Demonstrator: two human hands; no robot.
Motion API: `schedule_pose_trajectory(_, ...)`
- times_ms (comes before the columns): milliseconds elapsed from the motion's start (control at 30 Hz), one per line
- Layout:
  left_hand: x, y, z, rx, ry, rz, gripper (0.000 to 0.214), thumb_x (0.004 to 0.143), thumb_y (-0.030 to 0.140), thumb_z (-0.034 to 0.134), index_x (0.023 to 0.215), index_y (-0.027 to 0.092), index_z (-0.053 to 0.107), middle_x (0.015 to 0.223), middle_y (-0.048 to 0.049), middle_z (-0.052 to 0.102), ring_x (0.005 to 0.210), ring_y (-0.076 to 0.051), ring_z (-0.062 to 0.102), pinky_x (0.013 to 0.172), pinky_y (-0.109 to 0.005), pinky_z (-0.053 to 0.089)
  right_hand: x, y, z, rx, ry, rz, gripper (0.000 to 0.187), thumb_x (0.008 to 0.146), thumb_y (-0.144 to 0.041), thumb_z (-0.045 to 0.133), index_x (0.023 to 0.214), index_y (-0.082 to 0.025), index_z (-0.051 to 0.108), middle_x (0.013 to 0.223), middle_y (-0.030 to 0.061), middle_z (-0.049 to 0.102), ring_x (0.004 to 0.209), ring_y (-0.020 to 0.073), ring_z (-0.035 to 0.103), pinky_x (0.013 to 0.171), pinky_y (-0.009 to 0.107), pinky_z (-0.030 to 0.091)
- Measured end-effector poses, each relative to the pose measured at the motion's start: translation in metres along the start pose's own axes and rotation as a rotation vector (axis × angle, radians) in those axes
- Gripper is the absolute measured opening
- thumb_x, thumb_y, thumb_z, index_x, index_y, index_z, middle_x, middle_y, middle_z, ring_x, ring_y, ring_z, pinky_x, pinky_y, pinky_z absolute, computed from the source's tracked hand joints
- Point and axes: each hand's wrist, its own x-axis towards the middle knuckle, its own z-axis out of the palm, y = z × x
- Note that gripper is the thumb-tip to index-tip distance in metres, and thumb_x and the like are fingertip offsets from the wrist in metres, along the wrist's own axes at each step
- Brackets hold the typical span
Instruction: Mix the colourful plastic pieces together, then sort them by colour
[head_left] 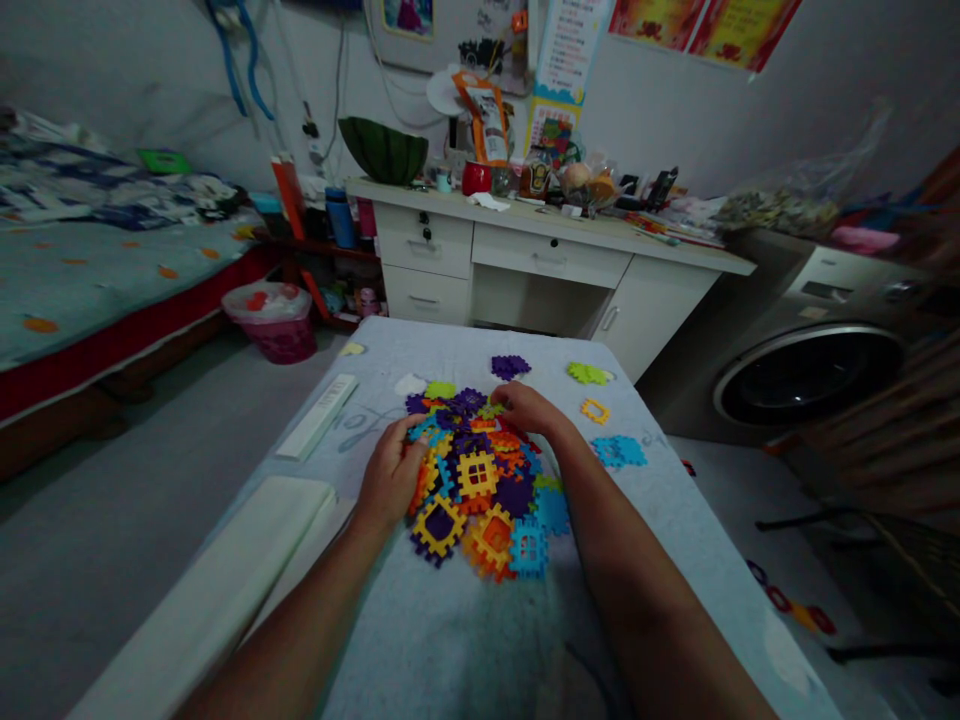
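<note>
Toy blocks (477,475), flat plastic squares with notched edges, lie in a loose heap near the middle of a table (465,640) spread with a pale cloth. The heap mixes yellow, orange, purple, blue, green and red pieces (several have window-like openings in the centre). The left hand (391,468) rests against the heap's left side, its fingers bent toward the pieces. The right hand (521,405) reaches over the far right part, fingers curled down among the blocks; whether either of the hands grips a piece, I cannot tell.

Beyond the heap lies a purple piece (510,367), apart from the rest. To the right, a green piece (587,373), a yellow frame (595,411) and some blue pieces (619,451) lie in a rough row running toward the near side. Along the table's left side are a narrow white box (318,417) and, nearer, a long white board (225,590). Past the table's far end stands a white desk (427,240) with drawers, and right of it a washing machine (802,350).
</note>
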Motion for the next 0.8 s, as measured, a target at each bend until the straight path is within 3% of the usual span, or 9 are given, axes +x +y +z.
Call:
schedule_pose_trajectory(300, -0.002, 0.005, -0.002, 0.025, 0.006, -0.016, 0.04, 0.084, 0.039, 0.05, 0.119, 0.023, 0.062, 0.122, -0.0066, 0.065, 0.112, -0.026, 0.06, 0.102, -0.042, 0.044, -0.004, 0.007, -0.003, 0.06, -0.007, -0.025, 0.019, 0.069, -0.004, 0.062, 0.08, -0.017, 0.07, 0.074, -0.0014, 0.063, 0.067, 0.0125, 0.052, 0.063, 0.023, 0.037)
schedule_pose_trajectory(467, -0.001, 0.002, -0.001, 0.024, 0.002, -0.024, 0.041, 0.084, 0.042, 0.051, 0.119, 0.023, 0.062, 0.122, -0.0067, 0.065, 0.112, -0.026, 0.06, 0.102, -0.041, 0.044, -0.012, 0.013, -0.023, 0.191, 0.026, -0.049, 0.016, 0.073, -0.008, 0.059, 0.08, -0.017, 0.07, 0.074, -0.0015, 0.066, 0.068, 0.0115, 0.054, 0.065, 0.022, 0.039)
schedule_pose_trajectory(600, -0.001, 0.001, -0.001, 0.03, 0.011, -0.022, 0.042, 0.083, 0.042, 0.051, 0.119, 0.023, 0.062, 0.12, -0.0058, 0.066, 0.109, -0.025, 0.061, 0.098, -0.039, 0.047, -0.021, 0.031, -0.042, 0.289, 0.217, 0.033, 0.011, 0.074, -0.015, 0.06, 0.078, -0.017, 0.07, 0.077, 0.0001, 0.068, 0.069, 0.0124, 0.057, 0.066, 0.023, 0.043)
schedule_pose_trajectory(800, -0.001, 0.001, -0.001, 0.024, -0.001, -0.038, 0.043, 0.084, 0.042, 0.051, 0.122, 0.025, 0.061, 0.118, -0.0054, 0.067, 0.106, -0.025, 0.062, 0.095, -0.039, 0.048, -0.029, 0.073, -0.045, 0.531, 0.693, 0.461, 0.009, 0.071, -0.019, 0.059, 0.076, -0.017, 0.066, 0.062, -0.0016, 0.061, 0.054, 0.0114, 0.056, 0.05, 0.021, 0.043)
